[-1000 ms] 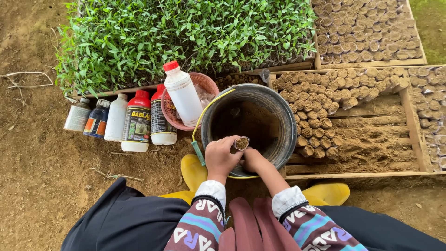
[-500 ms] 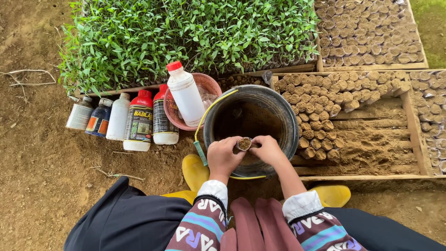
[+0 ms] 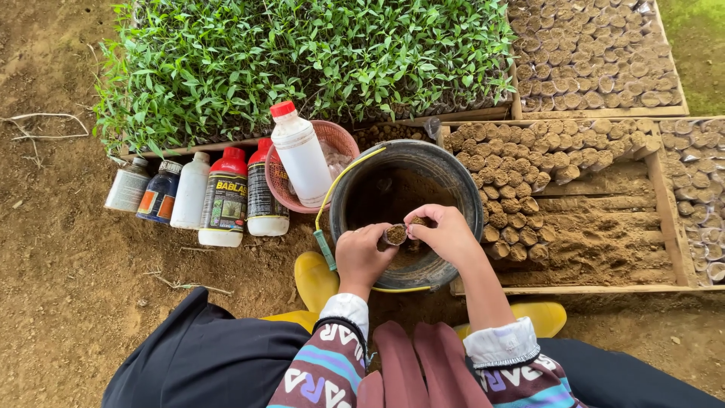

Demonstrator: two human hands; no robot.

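My left hand grips a small clear plastic seedling bag filled with brown soil, held over the near rim of a black bucket. My right hand is beside it, its fingers curled and pinching soil at the bag's mouth. Loose brown soil lies in the bucket. A yellow handle runs over the bucket's left rim. Both hands are over the bucket's near side.
Right of the bucket, a wooden frame holds rows of filled soil bags. Green seedlings fill the bed behind. Several bottles and a pink basket with a white bottle stand left. My yellow boots rest on soil.
My right hand has come up from inside the bucket to the mouth of the small bag in my left hand. The bag has stayed over the bucket's near rim.
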